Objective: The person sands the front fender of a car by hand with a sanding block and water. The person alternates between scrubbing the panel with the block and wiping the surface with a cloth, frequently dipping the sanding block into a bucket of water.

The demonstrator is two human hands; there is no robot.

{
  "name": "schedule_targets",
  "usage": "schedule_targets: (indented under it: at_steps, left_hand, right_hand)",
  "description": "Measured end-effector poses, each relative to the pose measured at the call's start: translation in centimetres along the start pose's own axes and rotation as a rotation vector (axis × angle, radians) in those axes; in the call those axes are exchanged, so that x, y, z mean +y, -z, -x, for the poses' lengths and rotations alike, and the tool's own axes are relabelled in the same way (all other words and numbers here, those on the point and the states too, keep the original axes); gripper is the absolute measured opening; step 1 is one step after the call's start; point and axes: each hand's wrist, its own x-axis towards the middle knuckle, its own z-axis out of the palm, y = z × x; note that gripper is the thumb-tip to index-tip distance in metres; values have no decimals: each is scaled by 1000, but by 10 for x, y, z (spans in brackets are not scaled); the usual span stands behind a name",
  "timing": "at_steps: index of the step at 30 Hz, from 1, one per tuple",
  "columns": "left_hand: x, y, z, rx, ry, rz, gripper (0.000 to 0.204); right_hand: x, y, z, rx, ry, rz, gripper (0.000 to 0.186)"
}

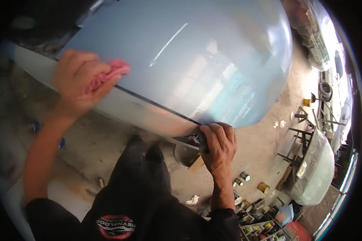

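A glossy light blue car hood (pixel 169 56) fills the upper middle, with a pale fender (pixel 139 112) along its near side and a dark gap between them. My left hand (pixel 77 80), slightly blurred, is closed around a crumpled pink cloth (pixel 120 67) over the gap near the hood's left end. At the front end of the gap, my right hand (pixel 221 144) has its fingers curled over a dark, block-like pad (pixel 204 141) against the panel edge. What the pad is made of, I cannot make out.
A plastic-wrapped panel (pixel 315 172) rests by metal stands (pixel 301 138) on the right. Several small cans (pixel 263 187) stand on the concrete floor (pixel 253 156). Cluttered shelving (pixel 255 231) is at the lower right, and a wheel (pixel 326 90) is farther off.
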Motion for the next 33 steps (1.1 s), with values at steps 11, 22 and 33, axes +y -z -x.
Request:
schedule_targets:
  at_steps: [11, 22, 33]
  left_hand:
    - [0, -3, -1, 48, -3, -30, 30]
    - [-7, -3, 2, 78, -33, 10, 27]
    - [-6, -5, -1, 82, -24, -33, 26]
  right_hand:
    - [-14, -19, 15, 122, -160, 132, 32]
    - [-33, -54, 8, 216, -134, 89, 39]
    - [-13, -39, 46, 324, -310, 39, 47]
